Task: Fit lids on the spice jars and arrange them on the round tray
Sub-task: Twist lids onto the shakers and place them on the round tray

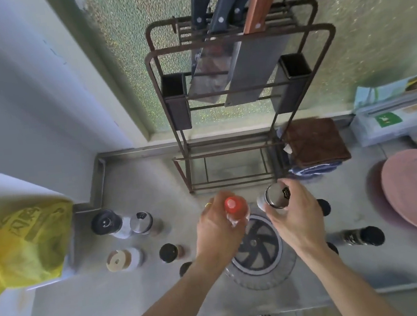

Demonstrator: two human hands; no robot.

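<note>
Spice jars are what I am watching, and two of them are off the counter right now: my left hand (217, 231) has its fingers curled around a clear jar with a red cap (234, 208), and my right hand (296, 215) has its fingers wrapped round a jar with a shiny metal shaker lid (276, 196). Both sit just above the round tray (264, 278), a grey disc with a ribbed, tyre-like rim and a dark spoked centre. I judge the main risk to be the slick glass and polished metal: a loose grip or a tilted set-down on that uneven spoked middle could tip a jar. The frame is blurred at the hands, so I cannot tell whether the red cap is fully seated; if not, it could spill. Left of the tray stand four more jars (142, 222), black, steel and cork-coloured tops, and a black-capped one (362, 237) lies on its side to the right, free to roll. Behind the tray a rusty wire rack (238, 40) holds cleavers, worth avoiding when reaching.
</note>
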